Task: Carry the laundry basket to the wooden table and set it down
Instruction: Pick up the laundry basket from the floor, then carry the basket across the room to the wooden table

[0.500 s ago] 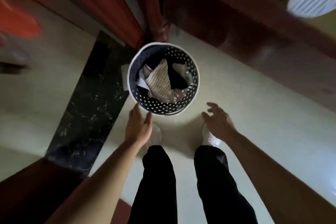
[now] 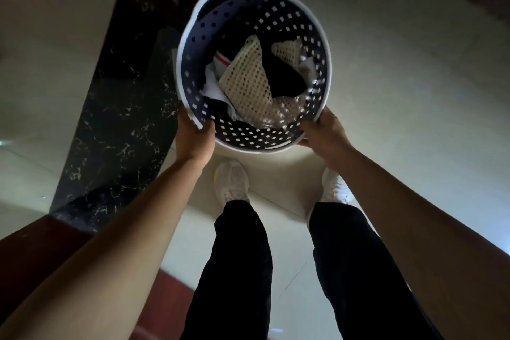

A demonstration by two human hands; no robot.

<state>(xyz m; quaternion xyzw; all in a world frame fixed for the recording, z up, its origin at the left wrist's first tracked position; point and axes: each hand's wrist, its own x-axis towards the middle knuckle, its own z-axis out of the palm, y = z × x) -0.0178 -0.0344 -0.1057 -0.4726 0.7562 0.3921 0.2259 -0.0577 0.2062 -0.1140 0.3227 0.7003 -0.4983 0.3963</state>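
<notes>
Here both hands, left (image 2: 194, 138) and right (image 2: 324, 135), grip closed on the laundry basket (image 2: 190, 44) rim's near edge.

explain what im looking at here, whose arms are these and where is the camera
The camera sits on a person's head and looks down, so you see their own two bare arms, black trousers and white shoes. There is no machine. The left hand and right hand each have a grip on the near rim of a round basket with a holed wall. Inside lie clothes, among them a beige mesh cloth. Below is a pale tiled floor with a black marble strip. No wooden table can be made out.
</notes>
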